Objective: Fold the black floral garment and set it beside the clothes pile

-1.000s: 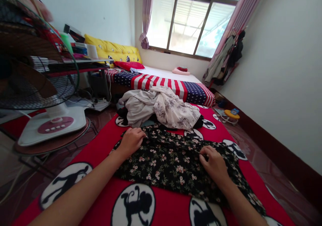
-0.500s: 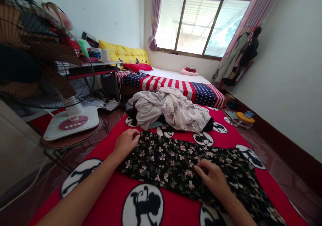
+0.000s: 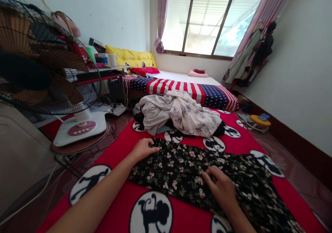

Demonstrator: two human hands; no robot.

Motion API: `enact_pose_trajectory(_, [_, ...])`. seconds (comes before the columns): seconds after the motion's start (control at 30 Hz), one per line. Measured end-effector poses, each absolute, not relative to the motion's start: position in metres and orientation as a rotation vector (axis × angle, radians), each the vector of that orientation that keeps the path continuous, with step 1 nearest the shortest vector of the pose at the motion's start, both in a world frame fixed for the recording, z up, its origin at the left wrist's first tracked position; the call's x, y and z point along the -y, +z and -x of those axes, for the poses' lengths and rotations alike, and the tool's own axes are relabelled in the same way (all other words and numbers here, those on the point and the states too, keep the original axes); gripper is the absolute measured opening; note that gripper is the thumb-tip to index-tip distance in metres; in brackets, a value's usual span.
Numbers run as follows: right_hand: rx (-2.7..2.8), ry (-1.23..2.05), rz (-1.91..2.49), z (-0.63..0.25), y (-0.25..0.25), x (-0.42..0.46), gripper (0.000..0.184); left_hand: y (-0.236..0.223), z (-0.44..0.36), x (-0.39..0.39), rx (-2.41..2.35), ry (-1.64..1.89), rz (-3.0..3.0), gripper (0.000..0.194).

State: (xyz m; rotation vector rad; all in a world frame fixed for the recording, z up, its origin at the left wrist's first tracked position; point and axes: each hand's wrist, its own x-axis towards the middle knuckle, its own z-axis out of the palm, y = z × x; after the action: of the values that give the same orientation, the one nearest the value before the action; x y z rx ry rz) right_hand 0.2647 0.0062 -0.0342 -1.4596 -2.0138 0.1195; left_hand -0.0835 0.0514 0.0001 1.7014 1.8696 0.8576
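A black garment with small pale flowers (image 3: pixel 181 170) lies spread flat on a red blanket with black monkey circles (image 3: pixel 114 157). My left hand (image 3: pixel 142 149) rests at the garment's far left corner, fingers curled over the edge of the cloth. My right hand (image 3: pixel 220 186) lies on the middle of the garment, its fingers bent and pinching a fold of the fabric. Both forearms reach in from the bottom of the view.
A heap of pale clothes (image 3: pixel 178 113) lies just beyond the garment. Behind it is a bed with a stars-and-stripes cover (image 3: pixel 192 89). A standing fan (image 3: pixel 46 77) is at the left on a low stool; a small yellow toy (image 3: pixel 260 122) sits by the right wall.
My left hand slid right along the garment's top edge. My right hand shifted slightly toward me on the cloth. The camera view drifted left, bringing more of the fan into view.
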Motion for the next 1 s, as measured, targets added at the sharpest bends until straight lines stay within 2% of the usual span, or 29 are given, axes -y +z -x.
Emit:
enact_pose_trajectory(0.17, [2.021,0.141,1.47,-0.266,-0.037,-0.007,0.036,-0.003,0.087,-0.054,-1.604,1.1,-1.553,0.049])
enact_pose_trajectory(0.23, [2.019,0.152,1.465,-0.266,-0.037,-0.007,0.035,-0.005,0.091,-0.051,-1.598,1.236,-1.484,0.052])
enact_pose_trajectory(0.37, [2.005,0.16,1.469,-0.266,-0.036,-0.006,0.034,-0.015,0.106,-0.041,-1.756,1.442,-1.337,0.047])
enact_pose_trajectory(0.57, [1.998,0.163,1.492,-0.265,-0.035,-0.005,0.032,-0.01,0.115,-0.026,-2.008,1.528,-1.418,0.028])
enact_pose_trajectory(0.63, [2.001,0.164,1.486,-0.265,-0.035,-0.005,0.032,-0.001,0.102,-0.021,-1.95,1.492,-1.694,0.025])
enact_pose_trajectory(0.73, [1.994,0.173,1.483,-0.265,-0.034,-0.005,0.032,0.008,0.082,-0.02,-1.805,1.239,-2.124,0.026])
enact_pose_trajectory(0.87, [1.986,0.187,1.461,-0.265,-0.035,-0.005,0.031,0.012,0.088,-0.04,-2.157,1.107,-1.819,0.034])
enact_pose_trajectory(1.0, [1.976,0.195,1.459,-0.265,-0.034,-0.005,0.031,0.004,0.111,-0.07,-2.116,0.975,-1.592,0.04])
